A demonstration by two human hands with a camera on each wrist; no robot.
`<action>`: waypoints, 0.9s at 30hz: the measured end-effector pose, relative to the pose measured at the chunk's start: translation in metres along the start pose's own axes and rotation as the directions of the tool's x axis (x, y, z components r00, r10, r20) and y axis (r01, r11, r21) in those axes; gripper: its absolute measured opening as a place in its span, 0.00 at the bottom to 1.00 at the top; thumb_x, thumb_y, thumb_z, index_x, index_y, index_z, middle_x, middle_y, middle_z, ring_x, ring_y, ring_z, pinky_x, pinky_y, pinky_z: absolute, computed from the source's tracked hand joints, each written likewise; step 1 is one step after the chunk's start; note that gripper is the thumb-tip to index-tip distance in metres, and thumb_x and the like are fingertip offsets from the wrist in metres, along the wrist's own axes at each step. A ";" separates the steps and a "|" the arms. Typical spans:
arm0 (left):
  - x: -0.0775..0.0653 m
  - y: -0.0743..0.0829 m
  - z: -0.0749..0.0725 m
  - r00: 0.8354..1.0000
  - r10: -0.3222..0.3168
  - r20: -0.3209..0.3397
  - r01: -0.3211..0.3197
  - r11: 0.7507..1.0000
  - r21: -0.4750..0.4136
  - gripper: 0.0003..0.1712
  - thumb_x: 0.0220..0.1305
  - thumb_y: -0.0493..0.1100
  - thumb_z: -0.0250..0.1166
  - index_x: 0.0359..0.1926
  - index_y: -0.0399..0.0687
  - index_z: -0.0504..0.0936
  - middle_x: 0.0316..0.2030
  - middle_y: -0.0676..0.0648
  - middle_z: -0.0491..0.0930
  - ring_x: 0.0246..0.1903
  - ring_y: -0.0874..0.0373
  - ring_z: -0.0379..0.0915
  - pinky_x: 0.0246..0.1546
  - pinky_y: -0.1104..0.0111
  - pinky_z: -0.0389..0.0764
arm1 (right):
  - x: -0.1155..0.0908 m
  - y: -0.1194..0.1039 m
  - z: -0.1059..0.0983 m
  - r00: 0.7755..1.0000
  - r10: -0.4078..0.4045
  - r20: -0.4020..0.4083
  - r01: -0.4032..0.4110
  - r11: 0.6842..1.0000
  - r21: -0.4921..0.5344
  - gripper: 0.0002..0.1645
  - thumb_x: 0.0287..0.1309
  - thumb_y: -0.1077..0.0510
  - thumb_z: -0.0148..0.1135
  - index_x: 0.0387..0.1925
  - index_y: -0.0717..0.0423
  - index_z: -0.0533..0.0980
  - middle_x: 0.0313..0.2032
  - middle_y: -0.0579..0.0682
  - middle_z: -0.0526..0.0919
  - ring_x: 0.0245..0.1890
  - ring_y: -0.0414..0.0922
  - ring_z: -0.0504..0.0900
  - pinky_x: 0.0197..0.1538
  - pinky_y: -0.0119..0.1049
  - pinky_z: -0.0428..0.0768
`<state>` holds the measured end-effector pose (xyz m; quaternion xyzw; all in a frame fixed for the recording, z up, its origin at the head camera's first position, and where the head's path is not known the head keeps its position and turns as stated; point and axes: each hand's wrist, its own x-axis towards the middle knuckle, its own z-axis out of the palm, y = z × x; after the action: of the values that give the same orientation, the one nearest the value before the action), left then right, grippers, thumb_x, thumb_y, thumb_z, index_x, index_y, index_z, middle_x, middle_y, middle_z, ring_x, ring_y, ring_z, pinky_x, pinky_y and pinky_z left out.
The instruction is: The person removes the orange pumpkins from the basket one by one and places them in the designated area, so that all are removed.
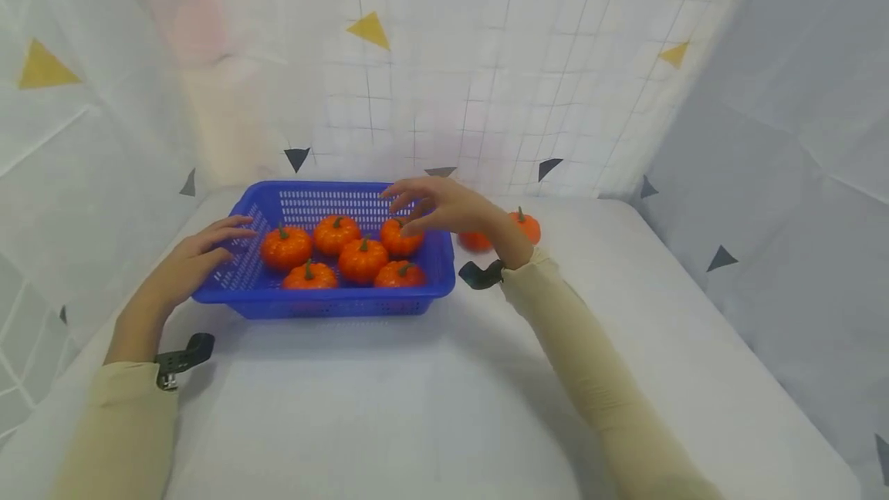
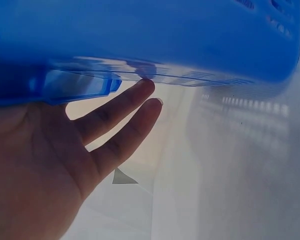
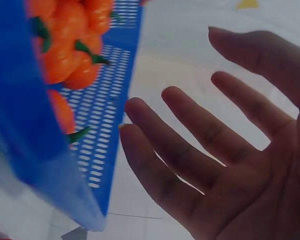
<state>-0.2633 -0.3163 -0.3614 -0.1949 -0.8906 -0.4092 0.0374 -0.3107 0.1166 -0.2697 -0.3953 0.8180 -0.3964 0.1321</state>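
A blue perforated plastic basket stands on the white table with several small orange pumpkins in it, their stems green. My left hand is at the basket's left end, fingers reaching over the rim. In the left wrist view two straight fingers extend beside the basket's outer wall; the rest of that hand is partly hidden by the rim. Over the basket's right end hovers my right hand, with nothing in it. Its fingers are spread and slightly bent in the right wrist view.
Two more pumpkins lie on the table right of the basket, partly hidden behind my right wrist. White sheet walls with yellow and black triangles enclose the table at the back and sides. A dark camera mount sits on my left wrist.
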 end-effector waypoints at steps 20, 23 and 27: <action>-0.002 0.000 0.002 1.000 -0.006 0.007 0.006 1.000 -0.007 0.26 0.77 0.31 0.50 0.73 0.33 0.69 0.77 0.30 0.54 0.75 0.25 0.41 0.63 0.21 0.47 | 0.023 0.024 0.037 0.936 0.116 0.333 -0.016 0.957 -0.290 0.28 0.62 0.65 0.72 0.64 0.53 0.80 0.58 0.48 0.81 0.58 0.50 0.78 0.58 0.35 0.79; -0.004 0.003 0.002 1.000 -0.004 0.009 0.004 1.000 -0.008 0.26 0.77 0.32 0.50 0.73 0.34 0.69 0.77 0.31 0.55 0.75 0.25 0.42 0.63 0.21 0.48 | 0.021 0.022 0.042 0.929 0.166 0.331 -0.042 0.936 -0.349 0.29 0.61 0.66 0.71 0.64 0.50 0.80 0.58 0.45 0.81 0.57 0.46 0.77 0.58 0.33 0.78; -0.004 0.004 0.001 1.000 0.003 0.008 -0.003 1.000 -0.015 0.26 0.78 0.33 0.50 0.73 0.34 0.70 0.77 0.32 0.55 0.76 0.27 0.42 0.63 0.22 0.48 | 0.019 0.020 0.046 0.915 0.195 0.352 -0.035 0.910 -0.414 0.30 0.62 0.65 0.71 0.65 0.47 0.80 0.58 0.41 0.81 0.57 0.42 0.75 0.59 0.32 0.77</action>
<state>-0.2576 -0.3142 -0.3605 -0.1979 -0.8875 -0.4148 0.0330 -0.3095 0.0848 -0.3129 -0.4340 0.8615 -0.1271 0.2307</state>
